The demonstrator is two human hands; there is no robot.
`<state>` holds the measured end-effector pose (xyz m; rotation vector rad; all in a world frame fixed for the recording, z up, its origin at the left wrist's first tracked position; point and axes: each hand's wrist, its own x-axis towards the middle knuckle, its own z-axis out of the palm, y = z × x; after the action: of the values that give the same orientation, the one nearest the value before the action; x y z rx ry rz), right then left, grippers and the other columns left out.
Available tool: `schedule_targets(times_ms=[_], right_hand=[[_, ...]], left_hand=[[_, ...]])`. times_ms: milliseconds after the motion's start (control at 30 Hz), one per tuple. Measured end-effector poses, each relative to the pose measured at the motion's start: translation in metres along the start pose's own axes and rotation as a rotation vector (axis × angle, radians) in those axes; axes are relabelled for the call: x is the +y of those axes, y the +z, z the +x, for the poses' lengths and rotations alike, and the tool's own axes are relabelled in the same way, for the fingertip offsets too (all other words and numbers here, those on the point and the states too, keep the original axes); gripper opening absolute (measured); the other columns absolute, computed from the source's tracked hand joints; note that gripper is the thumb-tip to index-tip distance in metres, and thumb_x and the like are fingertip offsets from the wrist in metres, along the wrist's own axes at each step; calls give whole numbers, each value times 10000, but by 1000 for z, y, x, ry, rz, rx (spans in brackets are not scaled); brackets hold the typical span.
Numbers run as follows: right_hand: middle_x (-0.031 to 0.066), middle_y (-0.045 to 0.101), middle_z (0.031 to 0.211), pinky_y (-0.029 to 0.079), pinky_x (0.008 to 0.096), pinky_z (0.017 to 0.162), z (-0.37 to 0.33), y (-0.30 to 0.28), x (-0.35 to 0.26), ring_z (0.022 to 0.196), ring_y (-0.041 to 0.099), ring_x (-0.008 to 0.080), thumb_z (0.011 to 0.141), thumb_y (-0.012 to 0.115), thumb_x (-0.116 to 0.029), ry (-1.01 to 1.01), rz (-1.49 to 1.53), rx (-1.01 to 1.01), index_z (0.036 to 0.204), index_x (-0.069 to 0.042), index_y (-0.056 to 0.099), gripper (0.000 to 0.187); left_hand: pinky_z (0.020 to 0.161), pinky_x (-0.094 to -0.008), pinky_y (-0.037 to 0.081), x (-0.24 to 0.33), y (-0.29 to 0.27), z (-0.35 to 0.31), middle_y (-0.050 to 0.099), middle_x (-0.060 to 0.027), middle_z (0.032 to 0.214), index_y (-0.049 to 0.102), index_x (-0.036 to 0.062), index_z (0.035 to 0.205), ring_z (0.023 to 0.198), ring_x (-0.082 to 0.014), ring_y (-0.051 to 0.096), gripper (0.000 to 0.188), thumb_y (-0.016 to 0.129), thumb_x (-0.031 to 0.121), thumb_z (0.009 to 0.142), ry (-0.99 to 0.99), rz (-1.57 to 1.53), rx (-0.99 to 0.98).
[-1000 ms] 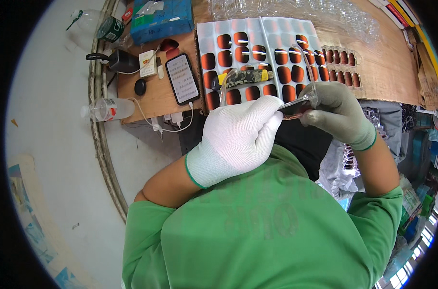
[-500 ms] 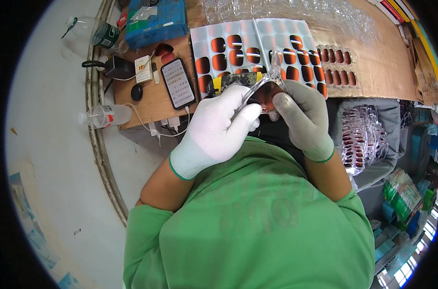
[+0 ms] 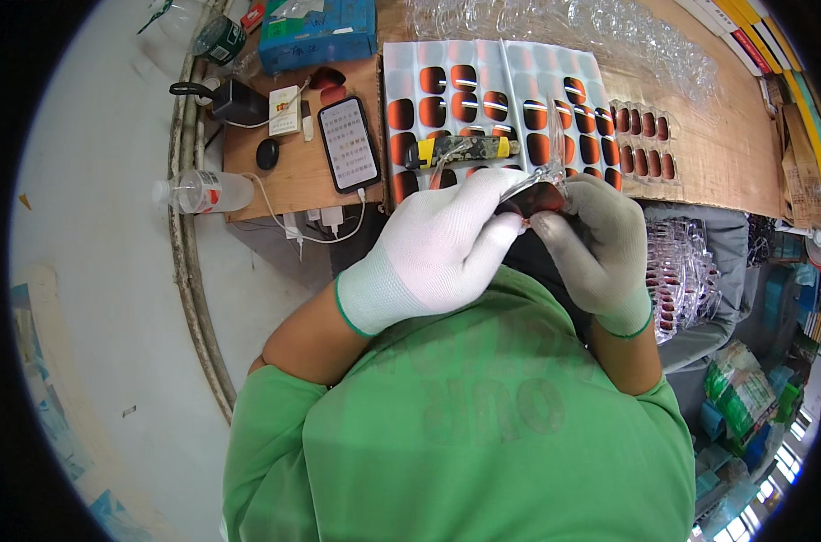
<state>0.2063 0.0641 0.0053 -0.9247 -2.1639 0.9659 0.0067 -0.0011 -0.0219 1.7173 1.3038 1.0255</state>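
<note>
Wooden tabletop [image 3: 731, 144] spans the upper part of the head view, its near edge running just beyond the wearer's two gloved hands. Over that edge, in front of the torso in a green shirt [image 3: 483, 434], the left hand [image 3: 442, 239] and right hand [image 3: 600, 244] meet, thumbs and fingers closed on a pair of clear-framed glasses [image 3: 552, 167] with a dark reddish lens [image 3: 539, 199] between them. One temple rises upright past the right hand's fingers, in front of a white sheet [image 3: 512, 77] bearing rows of orange-brown lenses [image 3: 432, 112]. Across the sheet's lower half lies a yellow and camouflage-patterned tool [image 3: 465, 150], near the left hand.

Left of the sheet, a phone [image 3: 349, 144] sits almost against it, and a blue box [image 3: 316, 36] stands farther back. Right of the sheet, two short rows of lensed clear frames [image 3: 643, 140] lie just beside its border, with a broad stretch of wood reaching from them to the table's right side. Below that side, a grey-lined bin [image 3: 734, 294] full of clear frames [image 3: 677, 280] stands close to the right hand, leaving a narrow gap there, while the left forearm has wider room toward the pale surface [image 3: 103, 226] at left
</note>
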Motion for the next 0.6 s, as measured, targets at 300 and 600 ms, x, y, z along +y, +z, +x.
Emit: schedule_targets(times_ms=[300, 600], right_hand=[[128, 625, 710, 453, 317, 579, -7, -3, 6, 601, 588, 229, 860, 677, -140, 73, 228, -15, 879, 29, 702, 172], [90, 626, 763, 441, 290, 608, -12, -7, 7, 656, 553, 133, 915, 644, -133, 182, 335, -13, 927, 37, 691, 177]], left_hand=[[637, -360, 561, 16, 8, 0, 714, -170, 856, 590, -55, 1247, 687, -315, 721, 334, 628, 29, 926, 200, 182, 115], [616, -302, 536, 19, 3, 4, 692, -120, 811, 666, 5, 1102, 661, -235, 707, 183, 657, 73, 932, 17, 71, 55]])
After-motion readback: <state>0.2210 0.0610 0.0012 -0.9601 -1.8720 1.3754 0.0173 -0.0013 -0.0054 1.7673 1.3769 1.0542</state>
